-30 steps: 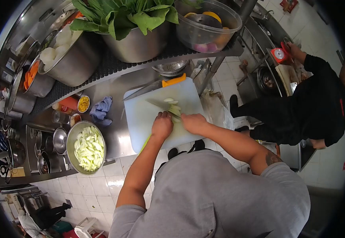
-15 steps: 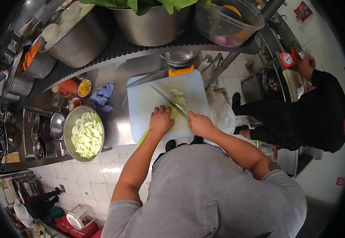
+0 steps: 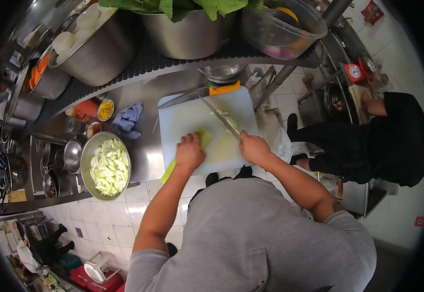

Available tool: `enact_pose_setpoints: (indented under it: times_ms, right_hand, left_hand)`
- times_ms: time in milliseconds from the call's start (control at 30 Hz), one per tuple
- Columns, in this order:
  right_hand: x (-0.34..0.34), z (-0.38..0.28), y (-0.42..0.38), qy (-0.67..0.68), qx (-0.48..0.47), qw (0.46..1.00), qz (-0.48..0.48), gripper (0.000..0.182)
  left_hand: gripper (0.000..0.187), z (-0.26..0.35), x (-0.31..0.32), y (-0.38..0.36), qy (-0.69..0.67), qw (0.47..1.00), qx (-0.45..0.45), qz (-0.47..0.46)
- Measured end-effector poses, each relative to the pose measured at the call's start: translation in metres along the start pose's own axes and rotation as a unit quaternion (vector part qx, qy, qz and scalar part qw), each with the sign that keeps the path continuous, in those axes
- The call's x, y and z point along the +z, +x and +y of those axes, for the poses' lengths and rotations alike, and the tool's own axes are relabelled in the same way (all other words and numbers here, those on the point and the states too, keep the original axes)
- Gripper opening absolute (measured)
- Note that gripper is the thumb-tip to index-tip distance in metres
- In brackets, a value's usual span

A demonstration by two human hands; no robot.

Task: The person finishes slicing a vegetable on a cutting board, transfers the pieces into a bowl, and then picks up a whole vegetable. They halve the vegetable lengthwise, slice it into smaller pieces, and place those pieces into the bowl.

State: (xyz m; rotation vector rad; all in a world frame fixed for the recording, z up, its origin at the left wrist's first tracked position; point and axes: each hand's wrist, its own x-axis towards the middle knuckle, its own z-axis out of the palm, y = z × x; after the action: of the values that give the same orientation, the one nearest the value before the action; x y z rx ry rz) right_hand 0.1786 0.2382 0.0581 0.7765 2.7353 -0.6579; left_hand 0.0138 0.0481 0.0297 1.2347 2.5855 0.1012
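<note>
My left hand [image 3: 190,154] is closed over a green stalk [image 3: 168,172], which looks like celery. One end of the stalk shows past my fingers on the white cutting board [image 3: 169,125]; the other reaches beyond the board's near edge. In my right hand [image 3: 255,148] is the handle of a kitchen knife [image 3: 218,115], its blade slanting up and left across the board. Pale green slices [image 3: 231,123] lie against the blade, partly hidden by it. A gap separates the blade from the stalk.
A second knife with an orange handle [image 3: 224,88] lies along the board's far edge. To the left stand a metal bowl of cut pieces [image 3: 125,189] and a blue cloth [image 3: 128,119]. Pots [image 3: 97,53] fill the shelf above. Another person [image 3: 392,141] works at right.
My left hand has drawn left with the stalk, away from the blade. My right hand and the knife have shifted right, and the slices moved too. The other person's arm has lowered from the red scale.
</note>
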Motion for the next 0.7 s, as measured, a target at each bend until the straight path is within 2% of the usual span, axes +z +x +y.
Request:
enact_pose_setpoints:
  times_ms: [100,167,267,367,600,667,700]
  right_hand:
    - [-0.003,-0.011,0.006,-0.009,-0.042,0.999,0.011,0.021]
    - [-0.001,-0.019,0.014,-0.034,-0.071,0.997,-0.009,0.024]
    - [-0.008,-0.033,0.022,-0.085,-0.086,0.992,-0.035,0.024]
    - [-0.033,-0.045,-0.002,-0.071,-0.049,0.993,-0.078,0.022]
    - [-0.006,-0.016,0.004,-0.060,-0.080,0.990,-0.102,0.020]
    - [0.015,-0.004,0.023,-0.028,-0.109,0.992,-0.056,0.020]
    - [0.003,-0.010,0.027,-0.034,-0.117,0.991,-0.053,0.020]
  left_hand:
    - [0.055,0.025,-0.002,0.015,0.018,0.999,0.045,-0.001]
    - [0.045,0.029,-0.006,0.026,-0.039,0.995,0.086,0.030]
    - [0.039,0.026,0.013,0.048,-0.044,0.996,0.080,-0.010]
    - [0.037,0.026,0.007,0.049,-0.056,0.994,0.090,-0.021]
    - [0.039,0.020,0.013,0.041,-0.096,0.990,0.096,0.025]
    - [0.038,0.021,0.013,0.044,-0.078,0.991,0.104,0.028]
    - [0.038,0.021,0.010,0.050,-0.079,0.991,0.099,0.037]
